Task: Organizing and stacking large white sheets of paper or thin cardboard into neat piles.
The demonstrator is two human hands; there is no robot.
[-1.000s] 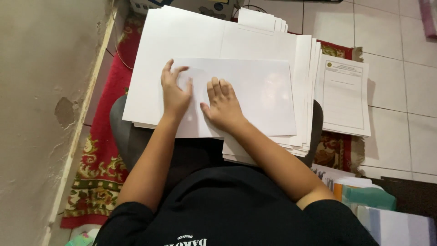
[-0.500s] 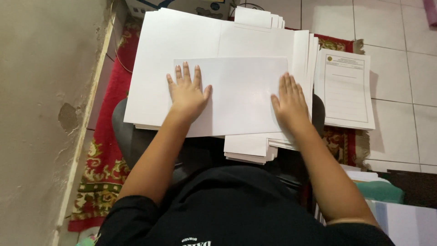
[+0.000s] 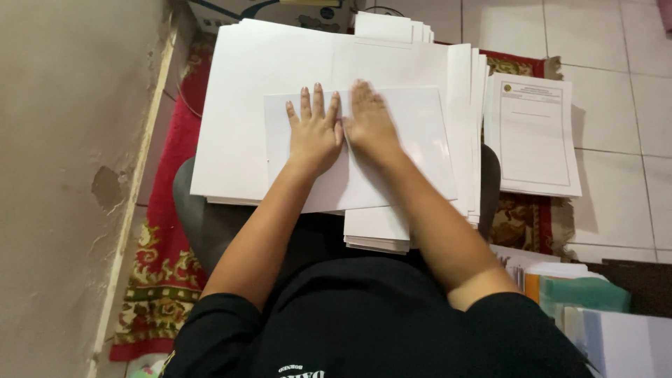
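A white folded sheet (image 3: pixel 413 140) lies on top of a wide stack of white paper (image 3: pixel 259 77) in front of me. My left hand (image 3: pixel 313 129) rests flat on the sheet near its middle, fingers together and pointing away. My right hand (image 3: pixel 369 119) lies flat right beside it, the two hands touching side by side. Neither hand grips anything. A smaller pile of white sheets (image 3: pixel 376 231) sticks out from under the sheet near my lap.
A printed document (image 3: pixel 533 136) lies on the right on a red patterned rug (image 3: pixel 164 266). A beige wall (image 3: pixel 63 175) runs along the left. Coloured folders and papers (image 3: pixel 581 294) sit at lower right. White floor tiles (image 3: pixel 616 56) lie beyond.
My right hand has slid left across the sheet from its right edge to the middle, beside my left hand. My left hand shifted slightly right.
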